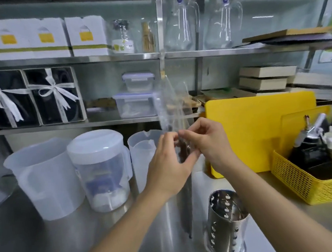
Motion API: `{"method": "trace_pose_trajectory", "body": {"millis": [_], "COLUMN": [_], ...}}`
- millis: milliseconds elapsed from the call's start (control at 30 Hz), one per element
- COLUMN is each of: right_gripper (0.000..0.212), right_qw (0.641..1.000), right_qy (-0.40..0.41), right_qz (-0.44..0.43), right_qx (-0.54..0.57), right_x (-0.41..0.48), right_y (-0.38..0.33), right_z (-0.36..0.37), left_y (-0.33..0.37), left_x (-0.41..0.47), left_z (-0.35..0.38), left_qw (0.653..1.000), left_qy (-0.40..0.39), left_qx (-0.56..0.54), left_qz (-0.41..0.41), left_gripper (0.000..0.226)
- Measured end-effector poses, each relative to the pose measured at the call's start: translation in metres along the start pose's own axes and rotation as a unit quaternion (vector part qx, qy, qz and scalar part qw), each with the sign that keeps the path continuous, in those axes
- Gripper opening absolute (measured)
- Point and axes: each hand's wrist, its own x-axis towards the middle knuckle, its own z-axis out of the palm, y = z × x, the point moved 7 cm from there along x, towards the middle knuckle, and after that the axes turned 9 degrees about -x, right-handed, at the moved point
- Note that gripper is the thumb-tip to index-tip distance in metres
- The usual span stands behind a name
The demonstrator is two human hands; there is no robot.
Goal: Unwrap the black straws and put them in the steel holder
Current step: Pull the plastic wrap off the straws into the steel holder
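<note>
Steel counter [51, 244], backed by two steel shelves. Three translucent jugs are ranged along the counter's rear: an open jug [44, 179] at left, a lidded jug [103, 170] just beside it, and a third jug [144, 159] to the right. A yellow board [260, 130] is propped upright against the lower shelf [42, 128]. A yellow basket [309, 186] is set at far right, holding a black bottle [310, 154]. Two ribboned black boxes [29, 96] and stacked clear containers [137, 96] are kept on the lower shelf; white boxes [41, 38] and two glass pitchers [202, 21] are kept on the upper shelf [96, 59].
</note>
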Motion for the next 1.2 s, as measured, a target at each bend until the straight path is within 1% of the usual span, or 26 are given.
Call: {"method": "trace_pose_trajectory", "body": {"millis": [67, 167, 233, 333, 400, 467, 500, 600, 700, 767, 867, 933, 1033, 1100, 1167, 1200], "right_gripper": [0.025, 0.024, 0.022, 0.020, 0.023, 0.025, 0.025, 0.025, 0.024, 0.024, 0.026, 0.027, 0.025, 0.025, 0.025, 0.025], "right_qw": [0.998, 0.992, 0.989, 0.985, 0.983, 0.979, 0.978, 0.977, 0.986, 0.989, 0.989, 0.988, 0.984, 0.982, 0.982, 0.983], "right_qy": [-0.047, -0.115, -0.139, -0.156, -0.161, -0.170, -0.178, -0.179, -0.125, -0.096, -0.085, -0.074, -0.062, -0.066, -0.073, -0.076], "right_qz": [0.005, 0.014, 0.017, 0.009, 0.009, 0.016, 0.017, 0.020, 0.033, 0.049, 0.074, 0.094, 0.127, 0.134, 0.132, 0.128], "right_qx": [0.029, 0.048, 0.051, 0.071, 0.092, 0.109, 0.112, 0.110, 0.106, 0.103, 0.091, 0.094, 0.108, 0.113, 0.112, 0.110], "right_x": [-0.002, -0.008, -0.010, -0.014, -0.018, -0.022, -0.024, -0.030, -0.030, -0.028, -0.027, -0.030, -0.036, -0.039, -0.042, -0.044], "right_y": [0.006, 0.015, 0.021, 0.027, 0.033, 0.038, 0.040, 0.043, 0.048, 0.051, 0.058, 0.064, 0.070, 0.068, 0.063, 0.061], "right_z": [-0.003, -0.007, -0.015, -0.032, -0.041, -0.045, -0.045, -0.049, -0.063, -0.075, -0.088, -0.096, -0.100, -0.099, -0.096, -0.093], "left_y": [0.004, 0.010, 0.010, 0.011, 0.012, 0.013, 0.015, 0.014, 0.010, 0.008, 0.004, 0.002, 0.002, 0.003, 0.005, 0.006], "left_x": [-0.003, -0.006, -0.009, -0.016, -0.023, -0.029, -0.032, -0.034, -0.033, -0.032, -0.031, -0.029, -0.024, -0.022, -0.020, -0.020], "left_z": [0.009, 0.020, 0.029, 0.043, 0.048, 0.049, 0.049, 0.042, 0.024, 0.008, -0.014, -0.025, -0.036, -0.039, -0.032, -0.024], "left_qw": [0.999, 0.999, 0.997, 0.983, 0.970, 0.956, 0.954, 0.959, 0.966, 0.960, 0.941, 0.941, 0.947, 0.957, 0.971, 0.978], "left_qy": [-0.002, 0.015, 0.022, 0.022, 0.026, 0.033, 0.040, 0.084, 0.143, 0.183, 0.242, 0.265, 0.271, 0.261, 0.219, 0.188], "left_qx": [-0.027, -0.035, -0.061, -0.160, -0.217, -0.260, -0.261, -0.224, -0.162, -0.152, -0.184, -0.161, -0.127, -0.083, -0.018, 0.011], "left_qz": [-0.023, -0.038, -0.052, -0.086, -0.109, -0.133, -0.141, -0.151, -0.139, -0.148, -0.149, -0.140, -0.119, -0.100, -0.091, -0.091], "left_gripper": [0.038, 0.020, 0.009, 0.010, 0.010, 0.014, 0.016, 0.020, 0.018, 0.017, 0.018, 0.021, 0.031, 0.040, 0.045, 0.043]}}
